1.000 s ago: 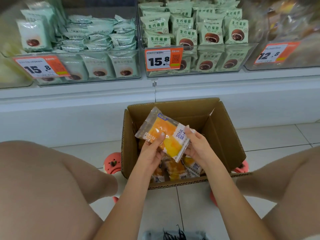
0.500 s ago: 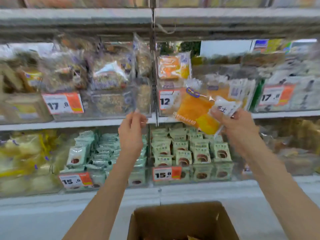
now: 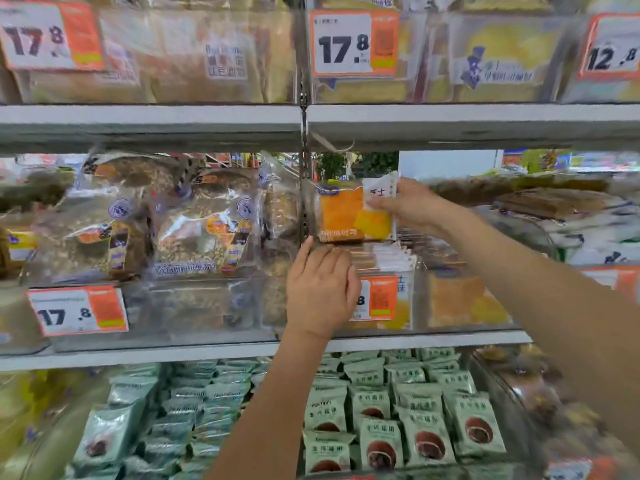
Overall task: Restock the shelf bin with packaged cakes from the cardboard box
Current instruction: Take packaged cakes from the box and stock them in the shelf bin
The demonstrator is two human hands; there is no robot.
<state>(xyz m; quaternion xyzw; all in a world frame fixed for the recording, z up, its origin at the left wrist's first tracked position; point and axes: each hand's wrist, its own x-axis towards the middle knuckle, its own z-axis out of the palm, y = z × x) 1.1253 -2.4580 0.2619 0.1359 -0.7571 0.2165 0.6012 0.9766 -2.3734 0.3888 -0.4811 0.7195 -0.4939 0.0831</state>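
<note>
The cake packet (image 3: 353,213) is orange and yellow with a white edge carrying dark characters. At six o'clock, small packs (image 3: 424,434) are pale green with brown round cakes pictured. Price tags (image 3: 353,43) at twelve and eight o'clock are white with black numbers and orange borders.

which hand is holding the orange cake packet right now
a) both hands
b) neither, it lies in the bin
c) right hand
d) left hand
c: the right hand pinches the white end of the orange cake packet and holds it above the clear shelf bin, while the left hand rests on the bin's front edge below, not on the packet.
</note>
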